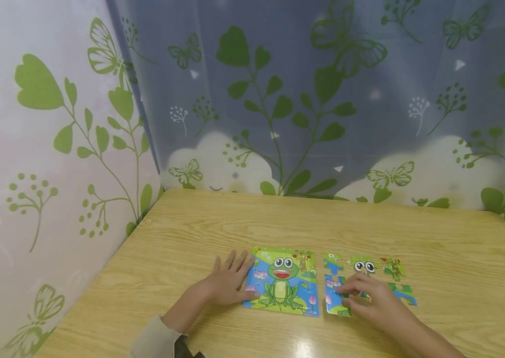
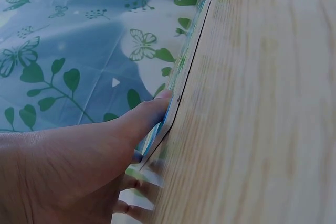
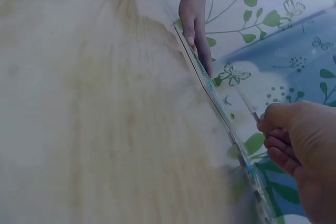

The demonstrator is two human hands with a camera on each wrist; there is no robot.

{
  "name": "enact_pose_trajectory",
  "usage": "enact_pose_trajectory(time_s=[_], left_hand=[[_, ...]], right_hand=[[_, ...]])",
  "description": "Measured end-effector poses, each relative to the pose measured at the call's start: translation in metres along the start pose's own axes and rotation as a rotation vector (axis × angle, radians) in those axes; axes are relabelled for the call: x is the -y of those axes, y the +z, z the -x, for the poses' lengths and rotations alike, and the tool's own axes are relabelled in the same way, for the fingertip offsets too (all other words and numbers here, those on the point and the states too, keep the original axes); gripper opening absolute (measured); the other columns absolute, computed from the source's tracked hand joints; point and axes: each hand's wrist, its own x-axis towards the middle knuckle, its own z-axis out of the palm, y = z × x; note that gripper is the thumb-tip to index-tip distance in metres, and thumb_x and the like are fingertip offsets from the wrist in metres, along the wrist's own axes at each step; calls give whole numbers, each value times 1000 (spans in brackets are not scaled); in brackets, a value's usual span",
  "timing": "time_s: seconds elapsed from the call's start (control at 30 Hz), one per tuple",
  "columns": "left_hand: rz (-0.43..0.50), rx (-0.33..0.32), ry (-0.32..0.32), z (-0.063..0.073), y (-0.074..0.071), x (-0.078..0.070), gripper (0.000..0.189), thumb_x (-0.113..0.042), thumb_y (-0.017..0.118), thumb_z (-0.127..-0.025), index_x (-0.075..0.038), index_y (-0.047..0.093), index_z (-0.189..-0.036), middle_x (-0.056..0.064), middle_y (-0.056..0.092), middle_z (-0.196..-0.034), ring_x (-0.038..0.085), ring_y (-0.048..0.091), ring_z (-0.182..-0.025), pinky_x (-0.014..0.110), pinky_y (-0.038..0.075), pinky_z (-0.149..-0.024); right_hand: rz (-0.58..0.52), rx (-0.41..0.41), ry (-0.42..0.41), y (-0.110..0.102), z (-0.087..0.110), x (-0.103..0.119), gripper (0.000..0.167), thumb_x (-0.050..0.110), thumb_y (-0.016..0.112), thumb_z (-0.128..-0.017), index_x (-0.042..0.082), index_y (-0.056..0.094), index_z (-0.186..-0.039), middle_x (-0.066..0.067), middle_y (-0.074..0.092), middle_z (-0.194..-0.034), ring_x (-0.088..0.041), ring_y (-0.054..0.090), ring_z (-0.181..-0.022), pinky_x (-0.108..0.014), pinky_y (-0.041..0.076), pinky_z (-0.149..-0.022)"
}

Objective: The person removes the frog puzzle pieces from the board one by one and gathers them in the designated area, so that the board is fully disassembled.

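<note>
A square frog picture puzzle (image 1: 281, 282) lies on the wooden table, its picture whole. Spread along its left side is my left hand (image 1: 227, 283), fingers straight and thumb resting on the board's edge. To the right, my right hand (image 1: 370, 298) pinches a blue and green puzzle piece (image 1: 335, 298) between thumb and fingers. In the right wrist view this piece (image 3: 249, 104) is seen edge-on, tilted and raised off the table. Around that hand lie other puzzle pieces: one with the frog's eyes (image 1: 364, 267), one with a tree (image 1: 394, 268) and a blue-green corner (image 1: 334, 263). My hand hides some of them.
The wooden table (image 1: 216, 219) reaches back to a blue curtain (image 1: 288, 124) printed with leaves and butterflies. A pale printed curtain (image 1: 68, 164) borders the left side. A grey sleeve (image 1: 155, 338) covers my left forearm.
</note>
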Motion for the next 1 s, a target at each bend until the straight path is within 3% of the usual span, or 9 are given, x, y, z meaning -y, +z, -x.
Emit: enact_pose_trajectory(time_s=[0.4, 0.73, 1.0], left_hand=[[-2, -3, -2, -1, 3, 2, 86, -60, 43, -89, -5, 13, -147, 19, 6, -150, 42, -1, -134, 63, -1, -99], [2, -5, -4, -2, 4, 3, 86, -60, 43, -88, -6, 13, -147, 19, 6, -150, 41, -2, -134, 63, -2, -99], [9, -3, 2, -2, 4, 3, 86, -60, 43, -89, -5, 13, -147, 20, 6, -150, 42, -2, -134, 64, -2, -99]], right_hand=[[-11, 66, -25, 2, 15, -14, 23, 11, 74, -78, 24, 66, -96, 13, 58, -96, -6, 56, -86, -23, 49, -73], [-51, 107, -84, 2, 14, -18, 23, 4, 72, -78, 21, 67, -94, 13, 57, -95, -6, 54, -85, -22, 49, -70], [-7, 96, -150, 1, 14, -18, 30, -1, 73, -74, 22, 67, -92, 14, 56, -95, -11, 54, -89, -22, 48, -74]])
